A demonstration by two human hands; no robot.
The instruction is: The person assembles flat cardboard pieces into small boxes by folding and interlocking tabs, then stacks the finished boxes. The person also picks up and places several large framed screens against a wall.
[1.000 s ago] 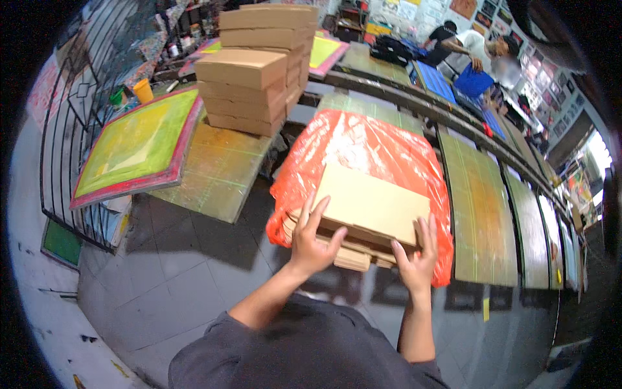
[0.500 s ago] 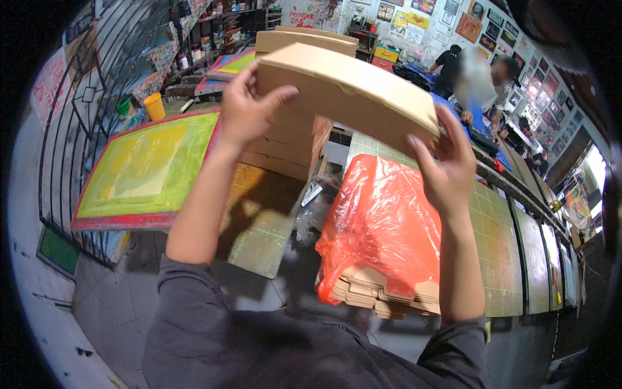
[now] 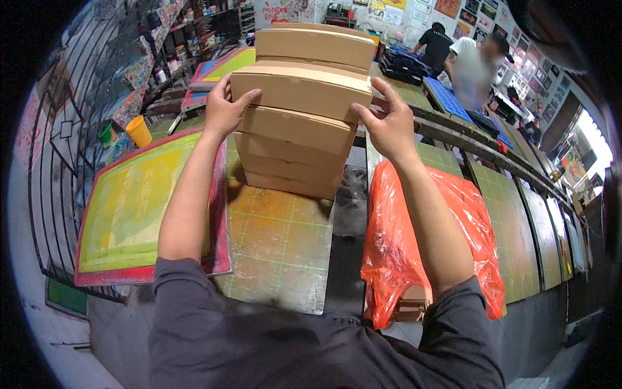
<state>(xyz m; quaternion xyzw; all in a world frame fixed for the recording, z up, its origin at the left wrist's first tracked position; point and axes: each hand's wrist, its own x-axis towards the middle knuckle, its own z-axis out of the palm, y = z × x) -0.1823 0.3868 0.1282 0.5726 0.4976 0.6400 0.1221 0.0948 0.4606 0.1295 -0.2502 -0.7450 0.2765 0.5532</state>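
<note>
A brown cardboard box (image 3: 304,89) sits on top of a stack of like boxes (image 3: 291,150), between my two hands. My left hand (image 3: 228,107) grips its left end, thumb on the front face. At the right end, my right hand (image 3: 389,117) has its thumb against the front corner and its fingers behind, spread somewhat. Behind this stack rises a second column of boxes (image 3: 314,48). The stack stands on a worn board (image 3: 278,259) marked with green grid lines.
Left of the stack lies a yellow-green screen frame (image 3: 139,207) with a red border, near a yellow cup (image 3: 138,131). To the right, a red plastic bag (image 3: 466,214) covers flat cardboard. Two people work farther back by a blue board (image 3: 447,100) and dark folded cloth (image 3: 403,65).
Both hands have brought the box left and slightly down onto the stack. My view has turned, so the red bag now appears farther right.
</note>
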